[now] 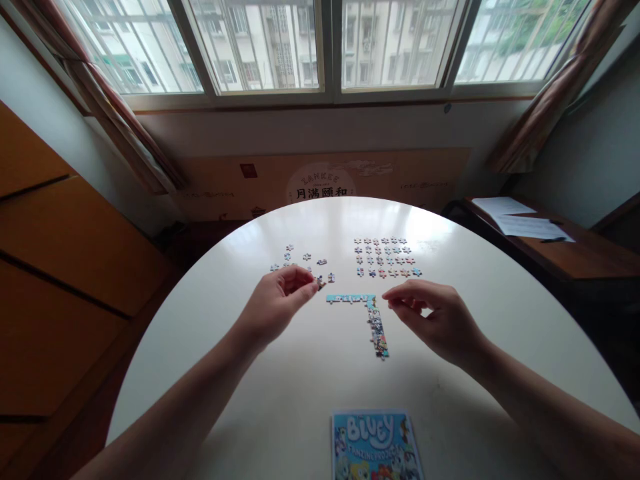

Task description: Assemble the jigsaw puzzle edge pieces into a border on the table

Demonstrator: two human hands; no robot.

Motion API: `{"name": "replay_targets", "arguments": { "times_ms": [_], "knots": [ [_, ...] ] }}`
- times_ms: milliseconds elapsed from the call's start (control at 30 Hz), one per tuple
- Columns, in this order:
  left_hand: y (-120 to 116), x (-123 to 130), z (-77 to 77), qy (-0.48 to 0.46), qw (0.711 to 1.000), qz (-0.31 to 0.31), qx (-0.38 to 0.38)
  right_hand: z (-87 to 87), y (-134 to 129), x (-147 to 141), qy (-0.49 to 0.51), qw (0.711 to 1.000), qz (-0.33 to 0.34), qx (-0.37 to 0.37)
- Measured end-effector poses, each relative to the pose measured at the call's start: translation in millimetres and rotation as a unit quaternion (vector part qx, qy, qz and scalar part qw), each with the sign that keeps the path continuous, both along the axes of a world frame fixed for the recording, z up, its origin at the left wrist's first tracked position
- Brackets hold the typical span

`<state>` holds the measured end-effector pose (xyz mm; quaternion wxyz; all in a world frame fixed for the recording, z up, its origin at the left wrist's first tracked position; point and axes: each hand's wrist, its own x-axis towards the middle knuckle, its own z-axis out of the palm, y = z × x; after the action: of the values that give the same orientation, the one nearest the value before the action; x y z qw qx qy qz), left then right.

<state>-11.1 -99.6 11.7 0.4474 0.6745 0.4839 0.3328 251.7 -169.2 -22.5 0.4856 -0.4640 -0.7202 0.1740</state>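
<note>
On the white round table (240, 413), several joined puzzle pieces form a corner-shaped strip (377, 330), with one arm running left and the other toward me. My left hand (280, 300) pinches a small puzzle piece (321, 283) just left of the strip. To the right of the strip's corner hovers my right hand (435, 317), its thumb and index finger slightly apart and nothing visible between them. Loose pieces (307, 257) lie scattered beyond my left hand. Behind the strip, more loose pieces (379, 251) sit in neat rows.
A blue picture card (373, 443) marked "BLUEY" lies at the near side of the table. Papers (533, 227) and a pen rest on a brown desk (575, 257) at the right. A window and curtains are behind the table.
</note>
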Motion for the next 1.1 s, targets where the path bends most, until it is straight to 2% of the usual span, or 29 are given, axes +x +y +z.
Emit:
{"name": "replay_targets", "arguments": {
  "times_ms": [67,133,200,267,400,600,933,1100],
  "knots": [
    [-19.3,14.4,1.7,-0.111,0.985,-0.032,-0.130,-0.8,-2.9,-4.9,0.008,1.000,0.020,-0.001],
    [-34.0,26.0,0.0,-0.174,0.955,-0.055,-0.235,-1.2,-6.9,-10.7,0.017,0.999,0.043,-0.005],
    [-42.5,33.2,-3.8,-0.210,0.930,-0.060,-0.295,-1.5,-10.9,-16.4,0.027,0.997,0.066,-0.010],
    [-46.3,36.5,-7.8,-0.230,0.916,-0.058,-0.324,-2.0,-13.5,-20.7,0.036,0.996,0.082,-0.020],
    [-47.5,37.3,-12.2,-0.240,0.905,-0.064,-0.346,-3.9,-14.1,-23.7,0.044,0.995,0.085,-0.031],
    [-48.2,36.6,-12.7,-0.224,0.904,-0.069,-0.358,-3.9,-12.4,-21.8,0.029,0.997,0.073,-0.017],
    [-47.2,37.2,-11.9,-0.181,0.921,-0.084,-0.335,-2.9,-9.8,-15.7,0.015,0.998,0.069,0.004],
    [-46.7,38.1,-12.0,-0.151,0.932,-0.082,-0.319,1.7,-7.5,-9.5,-0.002,0.996,0.089,0.008]
  ]
}}
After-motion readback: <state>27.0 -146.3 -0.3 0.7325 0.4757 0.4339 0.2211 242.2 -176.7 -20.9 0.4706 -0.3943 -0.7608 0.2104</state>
